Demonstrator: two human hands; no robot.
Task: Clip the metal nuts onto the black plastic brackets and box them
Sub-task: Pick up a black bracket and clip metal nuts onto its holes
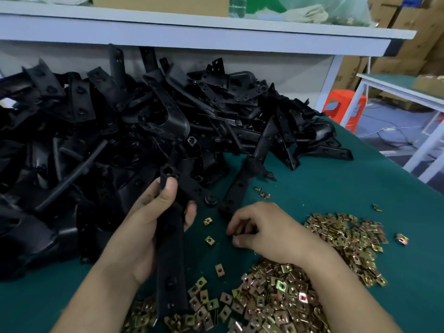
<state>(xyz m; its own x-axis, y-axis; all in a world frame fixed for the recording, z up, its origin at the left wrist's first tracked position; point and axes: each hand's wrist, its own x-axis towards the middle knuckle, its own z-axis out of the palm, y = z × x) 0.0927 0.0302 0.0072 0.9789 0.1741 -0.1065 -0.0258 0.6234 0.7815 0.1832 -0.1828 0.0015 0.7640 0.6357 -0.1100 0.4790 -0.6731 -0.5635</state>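
My left hand grips a long black plastic bracket around its upper part, holding it upright over the green table. My right hand hovers low over the table just right of it, fingers curled, pinching something small at the fingertips; it looks like a metal nut but is mostly hidden. A big heap of brass-coloured metal nuts lies under and around my right wrist, with a second patch of nuts to the right. A large pile of black brackets fills the table's left and back.
Single loose nuts lie between my hands. Another bracket lies flat beyond my right hand. A white shelf overhangs the pile. The table's right edge drops to the floor, with an orange stool and cardboard boxes beyond.
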